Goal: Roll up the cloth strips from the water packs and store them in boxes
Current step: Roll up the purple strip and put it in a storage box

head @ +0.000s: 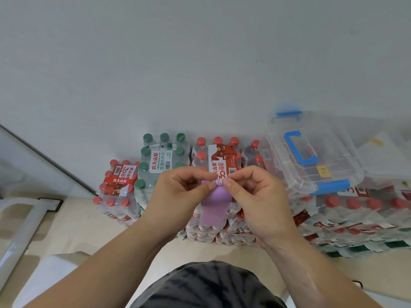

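A purple cloth strip point(214, 205) hangs down in front of the stacked water packs point(224, 156). Its top end is curled into a small tight roll between my fingertips. My left hand point(180, 196) pinches the roll from the left with thumb and fingers. From the right, my right hand point(258, 196) pinches the same end. A clear plastic box with a blue handle and blue latches point(311, 156) sits shut on top of the packs at the right.
Red-capped packs point(117, 185) and a green-capped pack point(160, 161) stand against a pale wall on a beige floor. More packs are stacked at the right point(360, 214), under the box. A white frame point(20, 221) lies at the left.
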